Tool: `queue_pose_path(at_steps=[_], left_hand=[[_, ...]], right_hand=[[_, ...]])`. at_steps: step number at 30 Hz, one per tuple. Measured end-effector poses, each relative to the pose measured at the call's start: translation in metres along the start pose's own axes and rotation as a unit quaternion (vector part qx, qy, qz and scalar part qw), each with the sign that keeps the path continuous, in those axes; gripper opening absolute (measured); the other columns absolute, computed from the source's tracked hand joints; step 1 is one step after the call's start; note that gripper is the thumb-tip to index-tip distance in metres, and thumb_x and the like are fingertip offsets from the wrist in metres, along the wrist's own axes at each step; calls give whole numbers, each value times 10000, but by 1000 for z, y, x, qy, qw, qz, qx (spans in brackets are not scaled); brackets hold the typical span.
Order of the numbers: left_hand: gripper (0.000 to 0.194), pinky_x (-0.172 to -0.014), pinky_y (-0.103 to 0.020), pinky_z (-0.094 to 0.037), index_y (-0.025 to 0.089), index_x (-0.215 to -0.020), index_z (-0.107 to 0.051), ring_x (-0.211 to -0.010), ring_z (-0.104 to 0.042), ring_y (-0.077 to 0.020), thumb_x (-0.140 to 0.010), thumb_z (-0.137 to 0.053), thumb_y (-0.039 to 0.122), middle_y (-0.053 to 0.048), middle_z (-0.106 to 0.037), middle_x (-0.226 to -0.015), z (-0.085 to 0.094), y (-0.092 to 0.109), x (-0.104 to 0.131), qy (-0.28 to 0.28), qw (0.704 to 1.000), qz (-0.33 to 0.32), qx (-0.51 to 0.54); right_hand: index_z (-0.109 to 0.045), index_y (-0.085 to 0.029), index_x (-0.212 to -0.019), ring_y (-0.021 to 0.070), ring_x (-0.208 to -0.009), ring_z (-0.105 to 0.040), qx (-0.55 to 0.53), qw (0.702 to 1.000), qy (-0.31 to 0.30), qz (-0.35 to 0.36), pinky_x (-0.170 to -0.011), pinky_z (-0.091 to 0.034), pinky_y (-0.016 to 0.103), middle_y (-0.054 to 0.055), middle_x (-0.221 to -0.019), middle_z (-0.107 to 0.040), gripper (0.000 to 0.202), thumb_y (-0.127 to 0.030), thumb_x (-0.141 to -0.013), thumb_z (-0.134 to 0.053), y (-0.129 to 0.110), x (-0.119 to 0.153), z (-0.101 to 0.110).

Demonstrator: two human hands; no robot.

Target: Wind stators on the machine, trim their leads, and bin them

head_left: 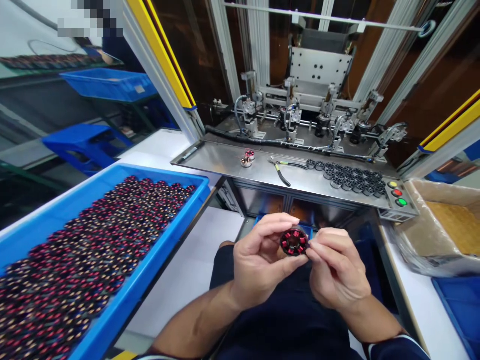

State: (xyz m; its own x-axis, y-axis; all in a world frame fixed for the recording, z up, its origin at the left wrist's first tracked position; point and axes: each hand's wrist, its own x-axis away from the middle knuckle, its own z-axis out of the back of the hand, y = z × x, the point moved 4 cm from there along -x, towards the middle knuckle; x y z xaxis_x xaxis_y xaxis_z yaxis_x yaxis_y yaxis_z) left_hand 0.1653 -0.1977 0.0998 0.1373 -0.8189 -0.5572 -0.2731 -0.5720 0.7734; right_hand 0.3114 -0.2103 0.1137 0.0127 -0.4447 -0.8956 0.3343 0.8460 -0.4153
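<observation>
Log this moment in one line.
left hand: holds red-and-black round part; right hand: pinched at its edge; pliers: on metal ledge; blue tray: holds similar parts

At lower centre I have a wound stator (294, 243) in my left hand (258, 262), with my right hand (337, 270) at its right edge. A tray (150, 267) full of stators (101, 250) occupies the lower left. Beyond my hands, on the metal ledge (215, 161), lie, left to right, two stators (247, 160), pliers (282, 176), grouped rotor housings (352, 179) and a push-button box (399, 212). Clamping fixtures (292, 122) stand behind, upper centre; a carton (427, 245) sits at the right edge.
</observation>
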Motion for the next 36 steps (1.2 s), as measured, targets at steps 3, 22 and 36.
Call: queue_pose_path(at_steps=[3,22,36], left_hand=[[462,-807,-232,-612,268,-1114,-743,-1015,-723,-174,-697,-902,149,-60,-736,-1098,0,-1,2,15,999,-32,-21],[428,-617,-214,-601,168,-1152,-597,-710,-750,-161,-903,-695,503,-47,-747,-795,9,-31,7,-185,914,300,200],[381,-504,-171,-560,150,-1142,-758,-536,-670,-112,-803,-838,306,-25,-746,-682,24,-30,1,-94,966,232,59]], right_hand=[[-713,-240,-1040,179,-728,-644,-43,995,26,-81,-632,-552,344,41,-830,-682,245,-54,-899,-639,0,5,-6],[-651,-183,-910,153,-664,-633,-21,997,-65,-25,-576,-541,277,47,-759,-655,146,-51,-917,-588,12,-17,-3],[-649,-162,-841,106,-683,-606,-3,987,-110,-114,-629,-494,223,12,-762,-630,148,-42,-919,-608,11,-21,-1]])
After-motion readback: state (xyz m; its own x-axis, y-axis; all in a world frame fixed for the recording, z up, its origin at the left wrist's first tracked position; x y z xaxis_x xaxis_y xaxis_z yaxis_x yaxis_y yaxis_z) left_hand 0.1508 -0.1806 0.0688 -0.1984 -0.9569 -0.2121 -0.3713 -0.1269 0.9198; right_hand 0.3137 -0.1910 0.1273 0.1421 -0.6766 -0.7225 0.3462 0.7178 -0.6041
